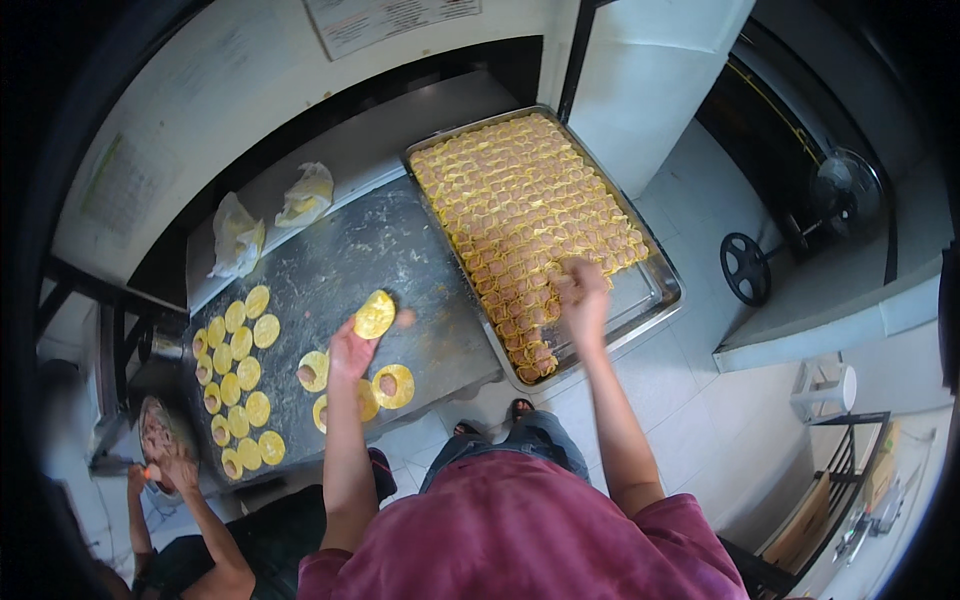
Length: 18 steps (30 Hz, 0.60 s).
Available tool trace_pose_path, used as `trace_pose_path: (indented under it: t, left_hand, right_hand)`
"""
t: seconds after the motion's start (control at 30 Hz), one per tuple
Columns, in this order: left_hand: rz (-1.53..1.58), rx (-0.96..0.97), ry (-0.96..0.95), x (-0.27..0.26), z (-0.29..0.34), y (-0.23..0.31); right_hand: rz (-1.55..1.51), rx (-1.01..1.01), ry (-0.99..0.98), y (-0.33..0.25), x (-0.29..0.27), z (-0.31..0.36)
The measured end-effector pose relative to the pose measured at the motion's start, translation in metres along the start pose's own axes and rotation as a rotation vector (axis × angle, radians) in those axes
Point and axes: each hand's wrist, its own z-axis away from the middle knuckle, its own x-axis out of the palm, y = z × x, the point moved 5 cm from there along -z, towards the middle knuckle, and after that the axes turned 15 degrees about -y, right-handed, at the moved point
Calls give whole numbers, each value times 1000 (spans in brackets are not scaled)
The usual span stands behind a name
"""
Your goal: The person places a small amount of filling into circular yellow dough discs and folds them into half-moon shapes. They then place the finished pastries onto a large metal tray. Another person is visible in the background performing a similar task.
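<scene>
A round yellow dumpling wrapper (376, 314) lies in the grip of my left hand (352, 350), raised over the dark work table. Just right of it is a small pinkish lump of filling (405, 317). My right hand (584, 292) is over the large metal tray (640, 318), at the near edge of the packed rows of open-topped dumplings (525, 205). Its fingers are bent together, and what they hold is hidden. Several wrappers (395, 386) lie close to my left forearm, some bearing a lump of filling.
More yellow wrappers (241, 343) are laid out on the table's left side, several with filling. Two crumpled plastic bags (237, 236) sit at the back. At lower left, another person's hands (170, 473) work by a bowl of filling (158, 425). A white stool (830, 388) stands right.
</scene>
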Motion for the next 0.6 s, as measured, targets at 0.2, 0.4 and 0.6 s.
trace_pose_path:
  t: [0.2, 0.4, 0.6]
  left_hand:
    - [-241, -42, 29, 16, -18, -32]
    - [-1159, -67, 280, 14, -2, -23]
    - [-1847, 136, 347, 30, -3, -45]
  right_hand:
    - [18, -188, -328, -58, 135, 46]
    - [64, -205, -480, -57, 173, 48]
    - [127, -229, -527, -56, 193, 41]
